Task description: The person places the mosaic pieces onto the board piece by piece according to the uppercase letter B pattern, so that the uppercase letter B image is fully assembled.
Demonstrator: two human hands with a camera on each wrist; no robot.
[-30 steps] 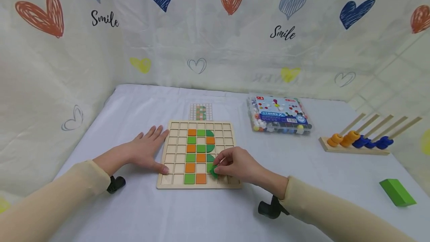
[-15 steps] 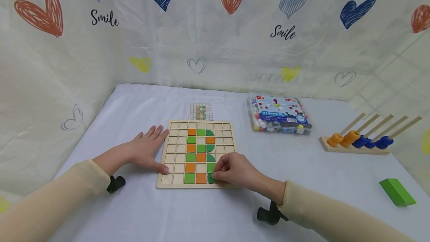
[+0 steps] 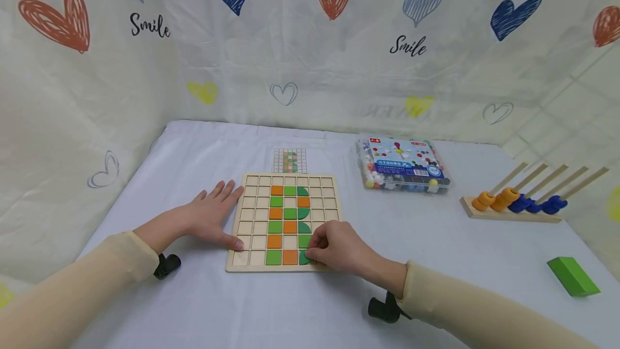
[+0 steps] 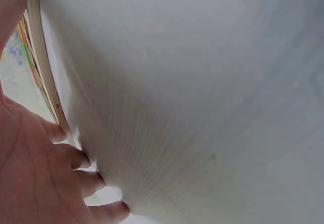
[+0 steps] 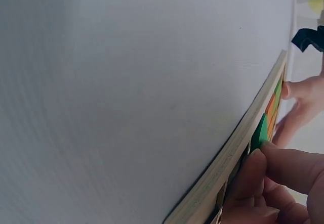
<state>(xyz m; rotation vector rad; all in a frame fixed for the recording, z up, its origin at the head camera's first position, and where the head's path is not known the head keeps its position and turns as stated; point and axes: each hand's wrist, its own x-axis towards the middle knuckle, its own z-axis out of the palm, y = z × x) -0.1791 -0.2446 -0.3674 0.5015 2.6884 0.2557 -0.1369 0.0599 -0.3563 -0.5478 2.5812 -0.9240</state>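
A wooden grid board (image 3: 244,228) lies on the white cloth, with orange and green square tiles and dark green rounded tiles set in its cells. My right hand (image 3: 343,248) is at the board's lower right, pinching a dark green rounded tile (image 3: 303,257) between thumb and finger at the bottom-row cell. In the right wrist view this tile (image 5: 259,132) stands tilted up from the board; its far end is hidden by the fingers. My left hand (image 3: 209,221) rests on the board's left side with fingers spread, thumb on the lower left corner.
A printed pattern card (image 3: 289,161) lies just behind the board. At the back right sits a clear plastic box (image 3: 404,165) of coloured pieces. Further right are a wooden peg stand (image 3: 513,213) with orange and blue pieces and a green block (image 3: 573,277).
My right hand has moved down the board with the dark green tile, from the row above to the bottom-row cell, then barely shifted. The left hand has stayed still.
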